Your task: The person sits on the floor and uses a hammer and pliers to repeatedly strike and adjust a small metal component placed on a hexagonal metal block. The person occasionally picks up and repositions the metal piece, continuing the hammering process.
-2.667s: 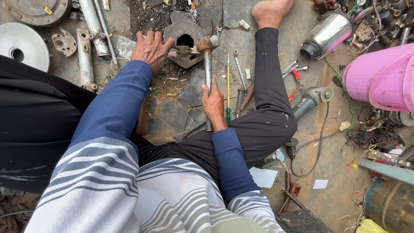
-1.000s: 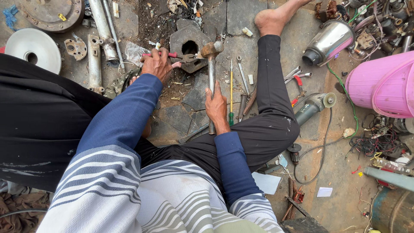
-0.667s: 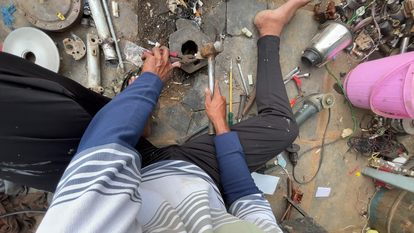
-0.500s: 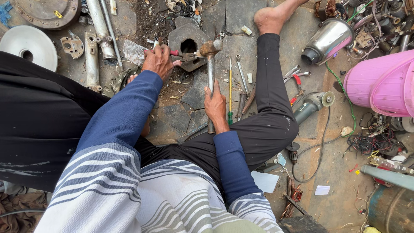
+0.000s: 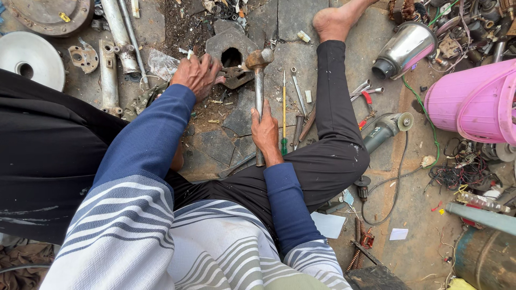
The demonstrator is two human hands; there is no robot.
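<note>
A: What surrounds the work?
B: Pink tub (image 5: 473,102) right; steel disc (image 5: 29,56) upper left; angle grinder (image 5: 384,129) right of centre.

A: Hands?
B: Right hand (image 5: 266,131) clamps hammer (image 5: 259,96), centre. Left hand (image 5: 199,75) presses metal bracket (image 5: 234,78), upper centre.

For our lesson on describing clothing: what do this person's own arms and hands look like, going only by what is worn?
Both arms are covered to the wrist by dark blue sleeves, under a looser grey and white striped top. The left hand and right hand are bare: no gloves, rings or watch show.
</note>
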